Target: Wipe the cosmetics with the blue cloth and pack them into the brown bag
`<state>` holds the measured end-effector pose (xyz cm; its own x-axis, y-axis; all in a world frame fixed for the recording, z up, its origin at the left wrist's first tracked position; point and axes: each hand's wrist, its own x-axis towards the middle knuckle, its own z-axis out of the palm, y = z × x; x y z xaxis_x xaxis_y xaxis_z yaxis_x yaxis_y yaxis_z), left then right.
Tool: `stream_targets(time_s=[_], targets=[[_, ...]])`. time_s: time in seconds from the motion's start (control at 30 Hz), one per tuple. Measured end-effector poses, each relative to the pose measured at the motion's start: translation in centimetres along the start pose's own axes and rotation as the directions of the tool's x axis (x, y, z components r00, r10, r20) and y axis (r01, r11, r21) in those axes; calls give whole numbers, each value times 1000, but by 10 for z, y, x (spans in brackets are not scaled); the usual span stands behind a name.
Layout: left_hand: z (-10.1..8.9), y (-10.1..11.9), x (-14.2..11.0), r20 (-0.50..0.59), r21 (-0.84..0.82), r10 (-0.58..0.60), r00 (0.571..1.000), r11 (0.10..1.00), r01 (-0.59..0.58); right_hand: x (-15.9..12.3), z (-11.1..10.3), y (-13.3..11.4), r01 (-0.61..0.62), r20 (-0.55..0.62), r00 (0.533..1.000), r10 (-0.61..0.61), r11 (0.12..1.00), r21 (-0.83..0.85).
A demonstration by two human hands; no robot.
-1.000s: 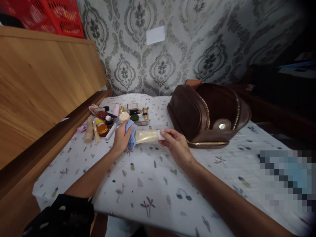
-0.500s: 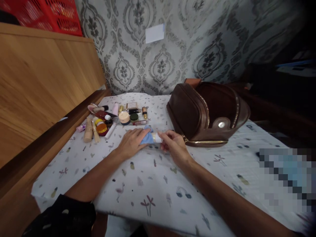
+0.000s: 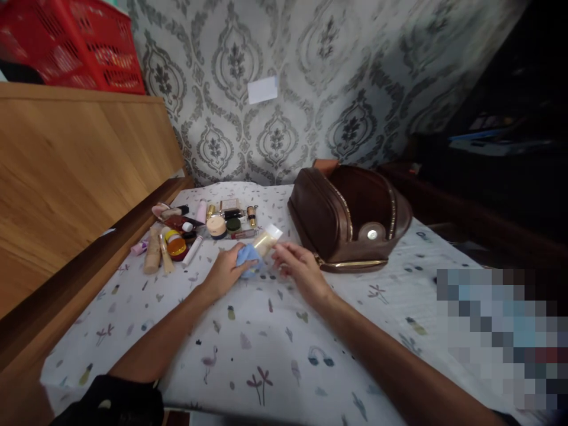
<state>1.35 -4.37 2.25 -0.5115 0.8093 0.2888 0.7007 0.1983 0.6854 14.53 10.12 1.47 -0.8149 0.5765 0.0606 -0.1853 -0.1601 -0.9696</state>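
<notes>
Tube, pale gold with white cap point(image 3: 267, 238), is cradled in blue cloth point(image 3: 247, 258), apparently steadied by the closed left hand point(image 3: 223, 273), between the worktop's point(image 3: 275, 337) near and far edges; half-open right hand point(image 3: 304, 272) alongside, contact unclear.

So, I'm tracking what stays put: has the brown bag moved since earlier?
No, the brown bag keeps its place beside the printed palms on the tablecloth.

From my view, cosmetics point(image 3: 216, 226) lie on the left of the bench point(image 3: 275, 331), with the bag point(image 3: 317, 216) to their right. Left of the bench, a basket point(image 3: 84, 62) sits on the cabinet point(image 3: 89, 165); the wall point(image 3: 302, 124) stands behind.
</notes>
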Motion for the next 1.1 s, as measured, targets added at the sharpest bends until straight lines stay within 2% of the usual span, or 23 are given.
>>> stream_targets(time_s=[0.1, 0.17, 0.4, 0.53, 0.63, 0.73, 0.83, 0.97, 1.03, 1.1], targets=[[8, 6, -3, 10, -236, -33, 999, 971, 34, -1, 4, 6, 24, 154, 988, -7, 994, -107], [13, 7, -5, 17, -293, -49, 999, 955, 52, -2, 6, 9, 39, 203, 979, -14, 992, -119], [17, 12, -4, 83, -322, -49, 995, 944, 73, -5, 7, 6, 89, 138, 987, -87, 996, -8], [15, 14, -3, 109, -229, -28, 994, 972, 53, -3, 5, 0, 107, 22, 994, -111, 985, 136], [8, 14, -2, 107, -33, -42, 993, 998, 45, -1, 1, -4, 70, -41, 997, -63, 976, 207], [-7, 12, -1, 145, 212, -64, 987, 977, 32, 0, -3, -5, 62, -68, 996, -50, 978, 198], [-21, 15, 3, 181, 302, -43, 983, 953, -14, 0, -3, -5, 104, -77, 993, -92, 981, 163], [-25, 38, 10, 120, 219, 48, 992, 973, -74, -5, 0, -12, 158, -18, 987, -157, 977, 146], [-18, 54, 13, 73, 92, 84, 994, 992, -91, -9, -1, -19, 194, 20, 980, -198, 973, 127], [-6, 69, 18, 46, -108, 63, 997, 993, -57, -15, -5, -30, 259, 35, 964, -262, 963, 78]])
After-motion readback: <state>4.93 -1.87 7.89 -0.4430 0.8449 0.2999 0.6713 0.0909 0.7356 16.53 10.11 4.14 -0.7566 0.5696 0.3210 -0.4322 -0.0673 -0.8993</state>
